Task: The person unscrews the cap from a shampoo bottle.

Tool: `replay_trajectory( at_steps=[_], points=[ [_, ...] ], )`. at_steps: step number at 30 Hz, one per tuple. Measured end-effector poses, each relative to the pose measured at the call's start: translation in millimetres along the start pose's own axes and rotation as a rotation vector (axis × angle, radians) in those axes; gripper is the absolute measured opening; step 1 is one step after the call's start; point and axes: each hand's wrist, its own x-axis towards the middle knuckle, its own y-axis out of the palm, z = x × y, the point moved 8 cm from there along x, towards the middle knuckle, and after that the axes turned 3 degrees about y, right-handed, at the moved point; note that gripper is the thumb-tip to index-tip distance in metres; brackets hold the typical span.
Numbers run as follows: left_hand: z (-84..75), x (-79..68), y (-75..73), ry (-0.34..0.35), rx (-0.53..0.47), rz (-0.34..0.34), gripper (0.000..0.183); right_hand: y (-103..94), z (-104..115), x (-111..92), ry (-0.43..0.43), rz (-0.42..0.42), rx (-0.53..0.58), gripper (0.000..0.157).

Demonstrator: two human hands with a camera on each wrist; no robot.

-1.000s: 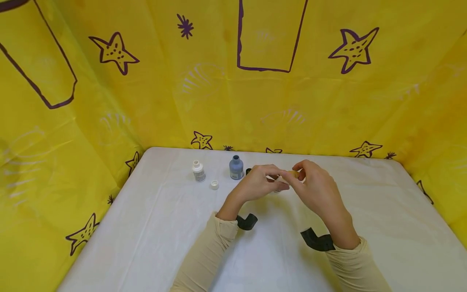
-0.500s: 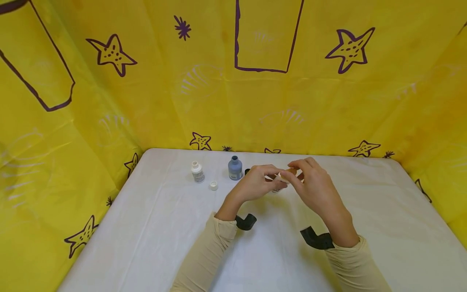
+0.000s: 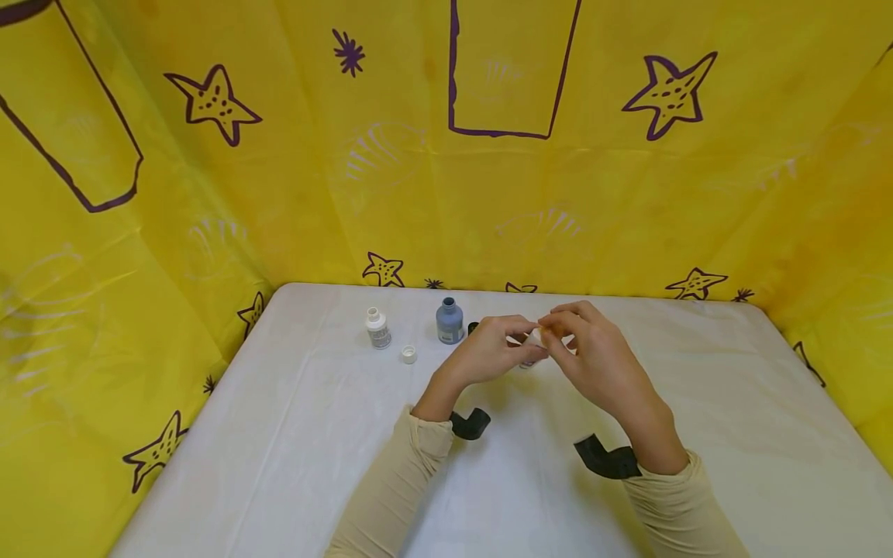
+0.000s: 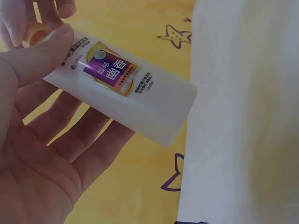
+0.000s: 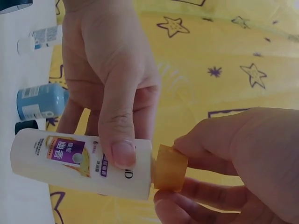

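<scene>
My left hand grips a white plastic bottle with a purple and gold label, its thumb across the front near the neck. The bottle is tilted and held above the table. At its neck end sits an orange-gold cap, which my right hand pinches between thumb and fingers. A short strip of neck shows between cap and shoulder in the right wrist view. The head view has the cap mostly covered by my fingers.
Uncapped on the white table stand a small white bottle and a blue bottle. A white cap and a black cap lie near them. A yellow patterned sheet hangs behind.
My right fingers have shifted left and turned round the cap, covering more of it. The left hand and bottle have stayed nearly in place.
</scene>
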Motion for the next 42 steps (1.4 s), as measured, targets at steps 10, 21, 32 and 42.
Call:
replay_trajectory(
  at_steps=[10, 21, 32, 42],
  points=[
    [1.3, -0.9, -2.1, -0.011, -0.005, 0.002, 0.032, 0.4, 6, 0, -0.056, -0.013, -0.038, 0.015],
    [1.5, 0.9, -0.2, -0.011, -0.008, 0.008, 0.027, -1.9, 10, -1, -0.135, -0.024, -0.040, 0.029],
    [0.3, 3.3, -1.8, 0.011, -0.040, -0.031, 0.033, -22.3, -1, 1, -0.048, -0.116, 0.025, 0.043],
    [1.4, 3.8, -4.5, -0.021, -0.022, -0.066, 0.034, -29.5, -19, 1, 0.057, -0.122, 0.056, 0.036]
  ],
)
